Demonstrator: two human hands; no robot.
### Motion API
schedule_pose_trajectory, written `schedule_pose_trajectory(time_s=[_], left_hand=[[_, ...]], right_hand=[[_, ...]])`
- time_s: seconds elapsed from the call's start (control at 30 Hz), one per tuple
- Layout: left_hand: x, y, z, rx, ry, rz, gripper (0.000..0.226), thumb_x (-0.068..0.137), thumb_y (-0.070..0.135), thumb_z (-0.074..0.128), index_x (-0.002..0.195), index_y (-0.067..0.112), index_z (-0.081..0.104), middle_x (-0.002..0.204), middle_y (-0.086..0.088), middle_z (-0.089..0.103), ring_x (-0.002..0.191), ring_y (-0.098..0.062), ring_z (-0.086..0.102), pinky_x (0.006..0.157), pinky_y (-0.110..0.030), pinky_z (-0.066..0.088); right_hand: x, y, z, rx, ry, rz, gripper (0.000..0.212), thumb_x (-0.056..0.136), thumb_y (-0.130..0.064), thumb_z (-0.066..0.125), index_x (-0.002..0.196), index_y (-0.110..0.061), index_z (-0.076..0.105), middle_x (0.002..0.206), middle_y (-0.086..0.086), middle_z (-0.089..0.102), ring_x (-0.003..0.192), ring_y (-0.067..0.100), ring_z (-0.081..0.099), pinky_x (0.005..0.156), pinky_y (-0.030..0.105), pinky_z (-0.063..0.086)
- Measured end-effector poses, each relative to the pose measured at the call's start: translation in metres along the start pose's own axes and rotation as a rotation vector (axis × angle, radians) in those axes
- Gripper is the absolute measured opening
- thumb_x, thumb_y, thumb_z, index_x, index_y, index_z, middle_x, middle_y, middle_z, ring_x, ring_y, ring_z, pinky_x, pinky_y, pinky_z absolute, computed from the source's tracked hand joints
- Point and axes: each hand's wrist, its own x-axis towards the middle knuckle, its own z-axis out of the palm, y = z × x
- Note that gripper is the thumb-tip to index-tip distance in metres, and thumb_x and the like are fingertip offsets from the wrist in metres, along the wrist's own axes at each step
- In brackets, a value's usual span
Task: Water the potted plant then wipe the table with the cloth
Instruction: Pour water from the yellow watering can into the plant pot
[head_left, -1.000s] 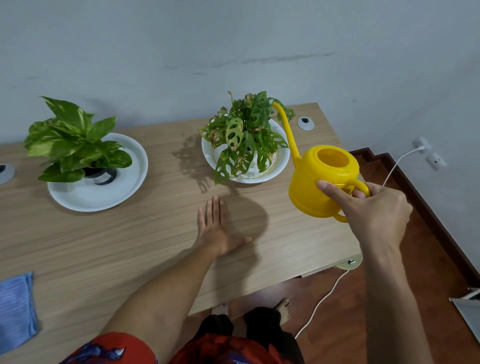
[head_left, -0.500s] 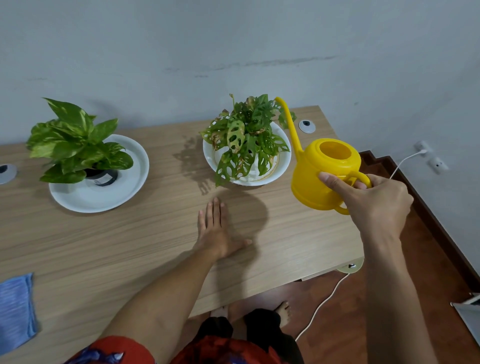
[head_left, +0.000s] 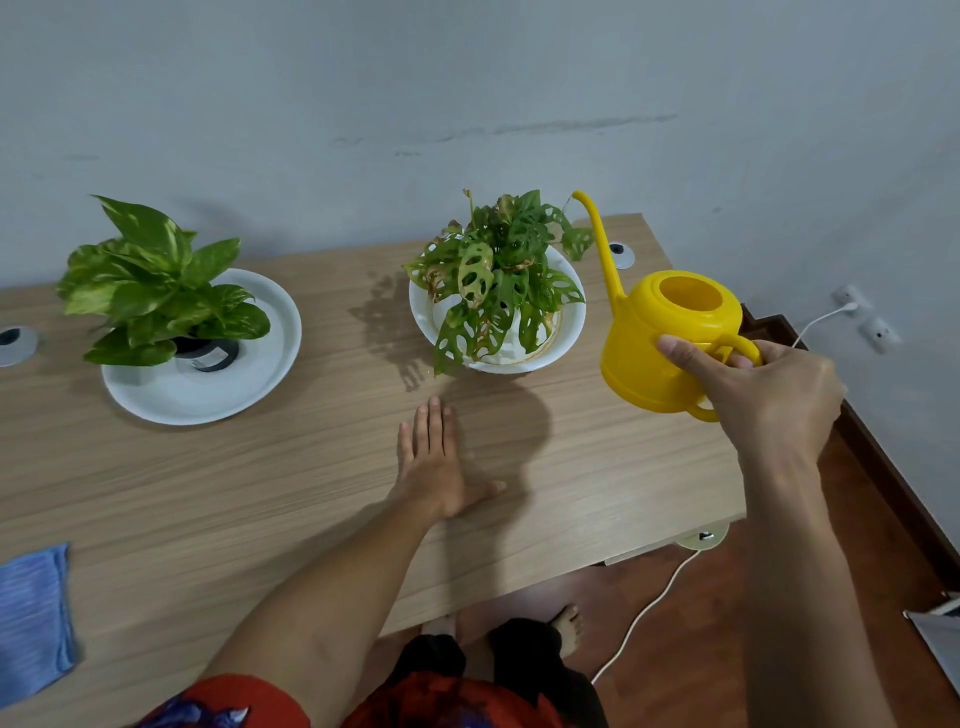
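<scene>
1. Two plants: one (head_left: 156, 280) at 10 o'clock, one (head_left: 501, 275) at 12 o'clock.
2. Two white dishes (head_left: 208, 400) (head_left: 569, 332), one under each plant.
3. One yellow can (head_left: 644, 353) at 2 o'clock.
4. One blue cloth (head_left: 31, 618) at 8 o'clock.
5. Two grommets (head_left: 15, 345) (head_left: 621, 254).
6. Two hands (head_left: 434, 467) (head_left: 769, 400).

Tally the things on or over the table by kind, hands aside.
Potted plants: 2
White dishes: 2
Watering can: 1
Cloth: 1
Grommets: 2
Total: 8
</scene>
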Motion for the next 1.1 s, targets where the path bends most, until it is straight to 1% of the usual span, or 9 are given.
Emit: schedule_pose_trajectory(time_s=[0.07, 0.27, 0.4, 0.5, 0.6, 0.73, 0.9, 1.0, 1.1], left_hand=[[0.000, 0.000, 0.000, 0.002, 0.000, 0.000, 0.148, 0.054, 0.106, 0.022, 0.151, 0.008, -0.031, 0.155, -0.011, -0.045, 0.142, -0.024, -0.045, 0.115, -0.051, -0.029], [0.000, 0.000, 0.000, -0.004, -0.001, -0.003, 0.146, 0.053, 0.106, 0.024, 0.146, 0.010, -0.036, 0.153, -0.010, -0.048, 0.141, -0.024, -0.046, 0.116, -0.052, -0.028], [-0.002, -0.001, 0.000, -0.004, 0.000, 0.000, 0.144, 0.055, 0.106, 0.025, 0.142, 0.012, -0.040, 0.154, -0.010, -0.047, 0.140, -0.023, -0.047, 0.116, -0.051, -0.028], [-0.001, -0.001, -0.001, -0.006, -0.009, 0.001, 0.143, 0.056, 0.105, 0.027, 0.145, 0.012, -0.038, 0.154, -0.010, -0.046, 0.141, -0.023, -0.046, 0.115, -0.050, -0.030], [-0.002, 0.000, -0.002, -0.006, -0.013, 0.000, 0.144, 0.057, 0.103, 0.029, 0.150, 0.012, -0.033, 0.155, -0.009, -0.045, 0.141, -0.023, -0.047, 0.112, -0.049, -0.033], [-0.002, 0.000, -0.001, -0.014, -0.001, -0.003, 0.144, 0.058, 0.103, 0.031, 0.152, 0.012, -0.030, 0.157, -0.009, -0.043, 0.143, -0.023, -0.044, 0.114, -0.049, -0.031], [-0.001, 0.000, -0.001, -0.009, -0.004, -0.002, 0.143, 0.060, 0.100, 0.035, 0.153, 0.011, -0.029, 0.158, -0.010, -0.042, 0.144, -0.024, -0.042, 0.117, -0.052, -0.025], [-0.001, -0.001, 0.000, -0.008, -0.011, 0.003, 0.142, 0.061, 0.098, 0.035, 0.153, 0.011, -0.028, 0.158, -0.010, -0.041, 0.144, -0.024, -0.042, 0.117, -0.052, -0.026], [0.000, -0.001, 0.000, -0.006, -0.016, 0.008, 0.139, 0.065, 0.095, 0.038, 0.153, 0.011, -0.030, 0.157, -0.010, -0.043, 0.143, -0.024, -0.043, 0.116, -0.052, -0.027]], right_hand=[[0.000, -0.001, -0.001, 0.007, 0.002, -0.001, 0.061, 0.048, -0.080, 0.073, 0.065, -0.024, 0.058, 0.056, -0.018, 0.051, 0.064, 0.016, 0.061, 0.071, 0.041, 0.057], [-0.002, -0.002, -0.002, 0.022, 0.003, -0.005, 0.056, 0.048, -0.081, 0.071, 0.062, -0.032, 0.047, 0.057, -0.021, 0.050, 0.059, 0.007, 0.057, 0.069, 0.036, 0.054], [-0.003, -0.004, -0.001, 0.046, -0.004, -0.020, 0.059, 0.044, -0.086, 0.064, 0.064, -0.032, 0.051, 0.057, -0.021, 0.051, 0.058, -0.002, 0.053, 0.058, 0.024, 0.044], [-0.003, -0.005, 0.000, 0.020, -0.017, -0.038, 0.055, 0.048, -0.083, 0.069, 0.062, -0.033, 0.053, 0.059, -0.015, 0.055, 0.061, 0.009, 0.061, 0.061, 0.032, 0.053], [-0.004, -0.007, 0.002, -0.007, -0.012, -0.047, 0.061, 0.046, -0.084, 0.067, 0.068, -0.028, 0.055, 0.064, -0.006, 0.059, 0.065, 0.015, 0.064, 0.069, 0.041, 0.058], [-0.005, -0.011, 0.003, 0.020, -0.019, -0.049, 0.066, 0.042, -0.088, 0.061, 0.070, -0.028, 0.056, 0.064, -0.006, 0.059, 0.067, 0.015, 0.064, 0.069, 0.040, 0.058], [-0.003, -0.011, 0.006, 0.014, -0.028, -0.052, 0.068, 0.049, -0.082, 0.070, 0.067, -0.017, 0.066, 0.063, -0.006, 0.063, 0.066, 0.018, 0.066, 0.067, 0.040, 0.058], [-0.002, -0.015, 0.007, 0.013, -0.035, -0.054, 0.073, 0.045, -0.085, 0.066, 0.069, -0.015, 0.068, 0.061, -0.004, 0.063, 0.063, 0.018, 0.064, 0.062, 0.034, 0.053], [-0.003, -0.018, 0.007, 0.016, -0.045, -0.056, 0.077, 0.043, -0.086, 0.064, 0.072, -0.014, 0.069, 0.062, -0.003, 0.064, 0.064, 0.019, 0.065, 0.063, 0.035, 0.055]])
